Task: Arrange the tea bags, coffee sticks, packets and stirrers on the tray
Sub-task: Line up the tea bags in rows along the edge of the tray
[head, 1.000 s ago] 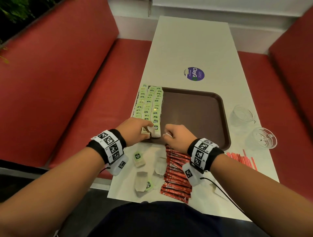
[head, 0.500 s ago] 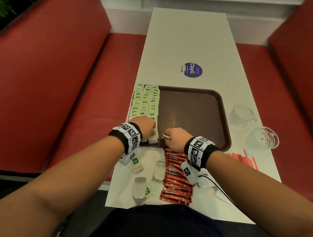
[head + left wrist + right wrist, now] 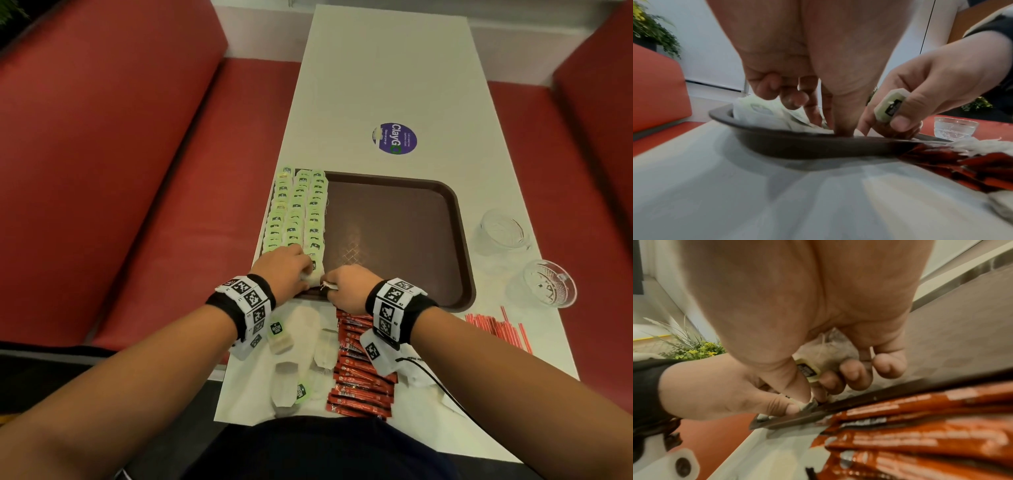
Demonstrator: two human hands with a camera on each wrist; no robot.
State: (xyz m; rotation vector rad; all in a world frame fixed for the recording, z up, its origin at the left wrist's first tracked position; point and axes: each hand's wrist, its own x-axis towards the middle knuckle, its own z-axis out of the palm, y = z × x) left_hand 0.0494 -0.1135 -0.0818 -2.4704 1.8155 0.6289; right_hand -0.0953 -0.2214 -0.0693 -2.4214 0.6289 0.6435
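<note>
Red bench seats [image 3: 113, 164] on both sides of a long white desk [image 3: 387, 68], a round purple sticker [image 3: 394, 138] on its top beyond the tray. Brown tray [image 3: 404, 236] in the middle of the desk, its right part bare, its left strip filled with three rows of green-tagged tea bags [image 3: 297, 212] running from far rim to near rim. Red coffee sticks [image 3: 363, 370] stacked in a line on the desk just before the tray's near rim — under the right wrist. Loose tea bags [image 3: 291, 380] on the desk left of the sticks, near the front edge. Red stirrers [image 3: 496, 329] in a loose bunch at the desk's right edge, and two clear glass cups [image 3: 544, 287] just beyond them, beside the tray's right rim.

Left hand [image 3: 284, 270] at the near end of the rows, fingers [image 3: 812, 112] pointing down onto the last bags inside the tray's near-left corner, thumb tip against the rim; cannot tell whether gripping or only pressing. Right hand [image 3: 346, 287] just beside it at the near rim, curled round one held tea bag [image 3: 828, 353] — its green-and-black tag [image 3: 889, 108] pinched under the thumb. Both hands touching at the fingertips.
</note>
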